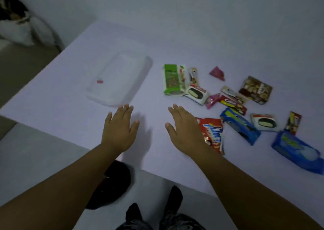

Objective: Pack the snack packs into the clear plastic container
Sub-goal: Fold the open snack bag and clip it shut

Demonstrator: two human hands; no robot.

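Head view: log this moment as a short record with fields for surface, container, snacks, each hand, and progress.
surface: white table
container: clear plastic container, left of the snacks, small red label on it, no snack pack visible inside
snacks: loose on the table to the right, among them a green pack, brown box, red pack, large blue pack
left hand: fingers straight, holds nothing, near the container's front edge
right hand: fingers straight, holds nothing, partly hides the red pack
progress: no pack in the container yet
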